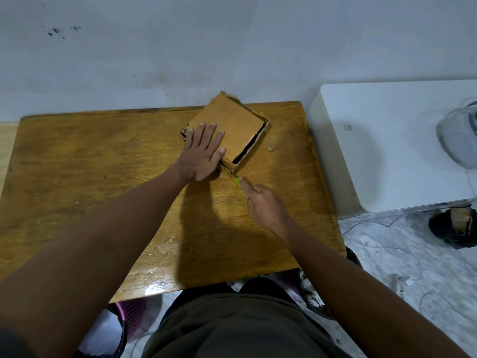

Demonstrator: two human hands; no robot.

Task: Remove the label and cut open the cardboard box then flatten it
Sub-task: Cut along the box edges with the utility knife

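Left hand [202, 153] flattens diagonal box [232, 125]; right hand [265, 205] aims cutter [237, 181] up-left.

A worn wooden table [77, 177] carries a cardboard box [232, 120] near its far edge.

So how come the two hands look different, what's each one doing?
The left hand lies flat and open, fingers spread, pressing on the cardboard box; the right hand is curled shut around a green cutter. The left rests on the box's top; the right stays off the box, only its cutter tip reaching the near corner. Both are bare.
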